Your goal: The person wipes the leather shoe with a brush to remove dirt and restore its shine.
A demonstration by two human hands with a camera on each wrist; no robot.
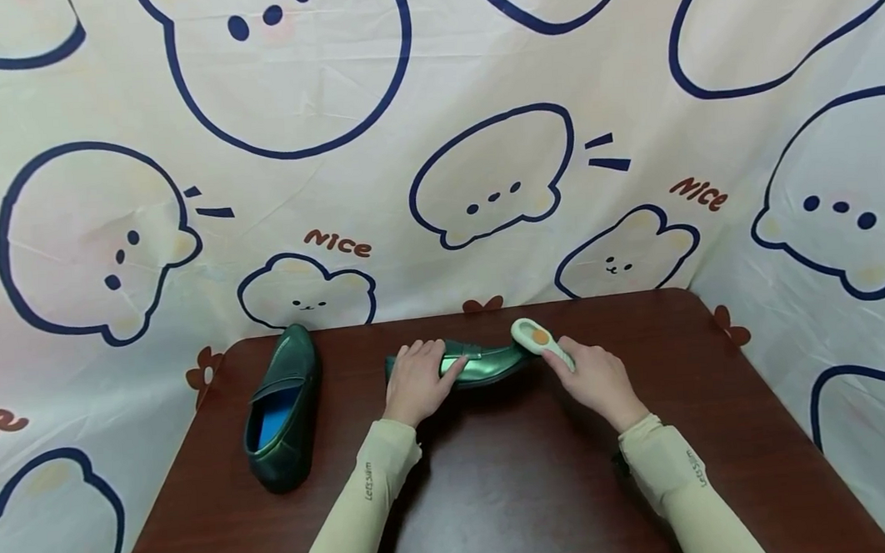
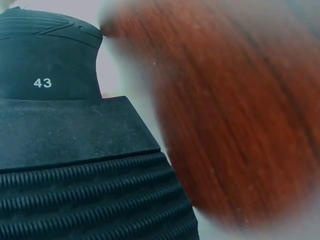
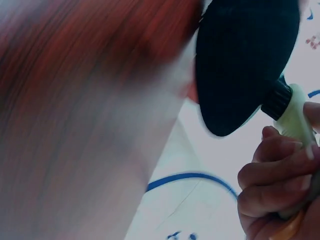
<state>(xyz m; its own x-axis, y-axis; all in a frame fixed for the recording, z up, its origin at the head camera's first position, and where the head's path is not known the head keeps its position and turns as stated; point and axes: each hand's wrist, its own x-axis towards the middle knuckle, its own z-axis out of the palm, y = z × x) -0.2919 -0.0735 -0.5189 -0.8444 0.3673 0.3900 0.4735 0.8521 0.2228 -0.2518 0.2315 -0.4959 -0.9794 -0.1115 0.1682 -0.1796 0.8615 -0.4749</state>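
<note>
A shiny dark green loafer (image 1: 495, 363) lies on its side near the back of the table, toe to the right. My left hand (image 1: 415, 380) grips its heel half, thumb across the upper. In the left wrist view, its black ridged sole (image 2: 65, 135) shows a "43". My right hand (image 1: 597, 383) holds a small pale green shoe brush (image 1: 526, 332) with an orange spot by its handle. The brush's dark bristles (image 3: 278, 100) are right at the loafer's toe in the right wrist view, beside the smooth dark front sole (image 3: 245, 65). Fingers curl round the handle.
A second dark green loafer (image 1: 283, 418) with a blue insole stands upright at the table's left side, toe pointing to the back. The brown wooden table (image 1: 529, 489) meets a cartoon-printed cloth (image 1: 378, 188) along its far edge.
</note>
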